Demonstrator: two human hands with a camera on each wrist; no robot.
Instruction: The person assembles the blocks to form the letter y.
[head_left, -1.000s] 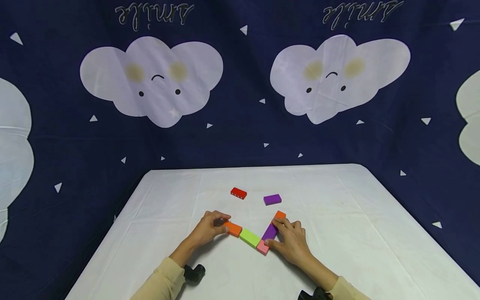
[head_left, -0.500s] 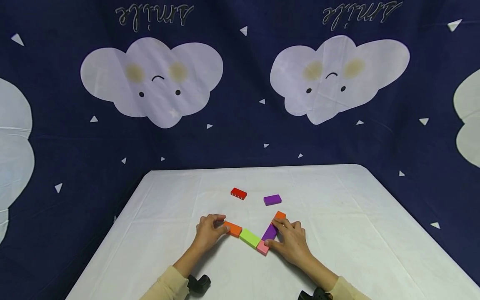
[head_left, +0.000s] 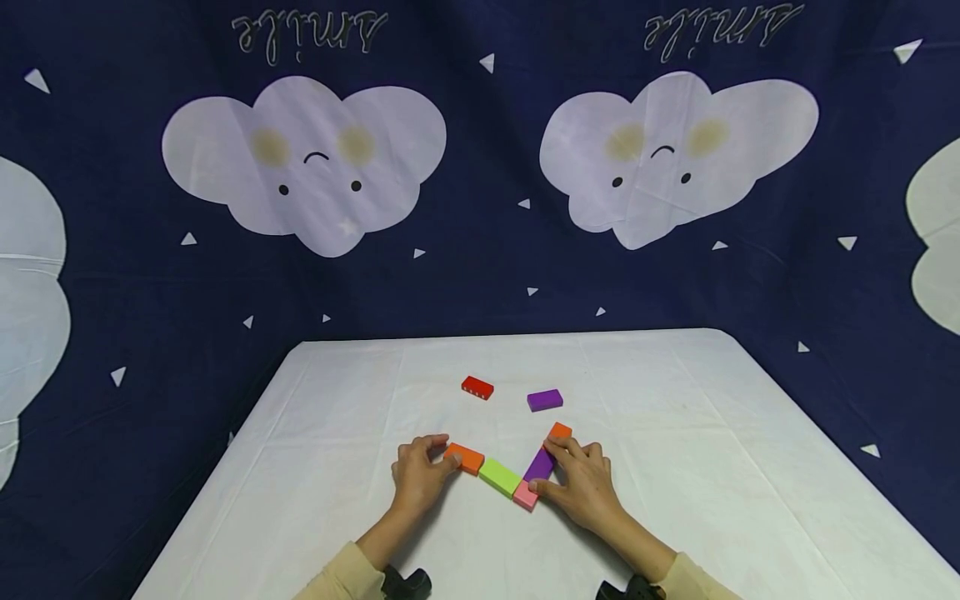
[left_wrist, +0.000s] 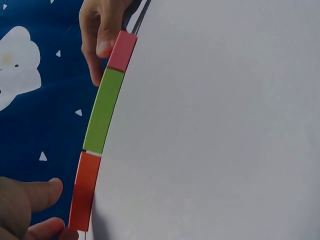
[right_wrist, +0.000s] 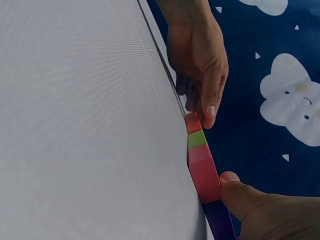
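Note:
In the head view, five small rectangular blocks form a V: an orange block (head_left: 465,459), a lime-green block (head_left: 500,477) and a pink block (head_left: 526,495) run down rightward; a purple block (head_left: 539,465) and another orange block (head_left: 558,432) rise from there. My left hand (head_left: 422,471) is at the left orange block's outer end. In the left wrist view, its thumb (left_wrist: 52,189) stands apart above the block and a fingertip is at the end. My right hand (head_left: 587,479) rests its thumb on the pink block and its index finger where purple meets orange.
Farther back lie a red block (head_left: 477,387) with white dots along its side and a second purple block (head_left: 545,400). A white cloth covers the table (head_left: 637,375). Behind it hangs a dark blue curtain (head_left: 480,167) with white clouds.
My left hand draws back slightly from the orange block's far side, and its forearm swings right. Its thumb overlaps the block more. My right hand and the blocks stay essentially still.

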